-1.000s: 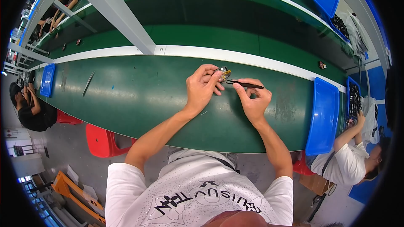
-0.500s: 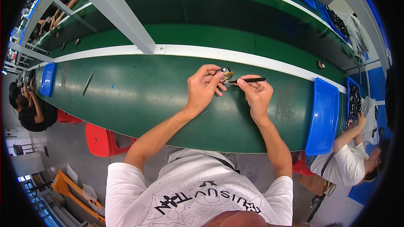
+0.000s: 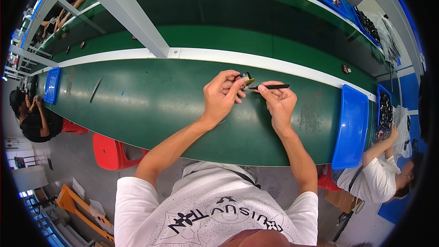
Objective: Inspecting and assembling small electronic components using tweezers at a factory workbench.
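My left hand is closed on a small electronic part with a dark casing and a yellow piece at its edge, held above the green table. In my right hand is a pair of slim black tweezers, pinched between thumb and fingers and lying almost level. Their tip points left and meets the lower right side of the part, or sits just beside it; which one I cannot tell. My fingers hide much of the part.
A blue tray stands at the right, a smaller blue tray far left. A thin metal tool lies on the green table. Beyond the white rail, small parts lie on a green belt. Co-workers sit at both ends.
The part in my left hand has tilted slightly, and the tweezers have barely shifted. Small parts beyond the rail have moved left. A person's hand now reaches to the far right tray.
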`<state>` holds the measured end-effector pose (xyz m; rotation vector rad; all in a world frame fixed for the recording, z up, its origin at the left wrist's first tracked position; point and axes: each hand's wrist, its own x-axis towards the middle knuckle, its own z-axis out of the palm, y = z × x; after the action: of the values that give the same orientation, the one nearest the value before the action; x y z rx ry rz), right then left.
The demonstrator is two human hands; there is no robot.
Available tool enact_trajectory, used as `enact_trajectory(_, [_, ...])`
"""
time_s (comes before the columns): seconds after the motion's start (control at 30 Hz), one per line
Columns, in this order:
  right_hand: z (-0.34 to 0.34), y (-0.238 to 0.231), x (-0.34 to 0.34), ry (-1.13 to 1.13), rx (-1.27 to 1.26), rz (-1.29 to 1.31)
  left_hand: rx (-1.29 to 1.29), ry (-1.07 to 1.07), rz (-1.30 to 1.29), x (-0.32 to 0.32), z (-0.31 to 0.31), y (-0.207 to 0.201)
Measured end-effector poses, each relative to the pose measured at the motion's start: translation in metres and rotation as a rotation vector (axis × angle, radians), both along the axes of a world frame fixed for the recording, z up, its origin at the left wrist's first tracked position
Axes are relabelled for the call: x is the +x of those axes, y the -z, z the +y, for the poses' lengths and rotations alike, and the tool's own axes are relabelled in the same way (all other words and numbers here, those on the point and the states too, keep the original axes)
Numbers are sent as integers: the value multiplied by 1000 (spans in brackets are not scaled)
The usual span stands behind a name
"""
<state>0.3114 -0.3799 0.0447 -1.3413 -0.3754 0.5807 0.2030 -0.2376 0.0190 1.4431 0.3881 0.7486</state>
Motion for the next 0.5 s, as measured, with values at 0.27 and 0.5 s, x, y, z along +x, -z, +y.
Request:
enact_trajectory(0.27, [1,1,-1,17,-17,-13,38,-36,13,0,-2,-3])
enact_trajectory(0.5, [2,1,0,6,-30,-16,85,-54,11,1,-3,-1])
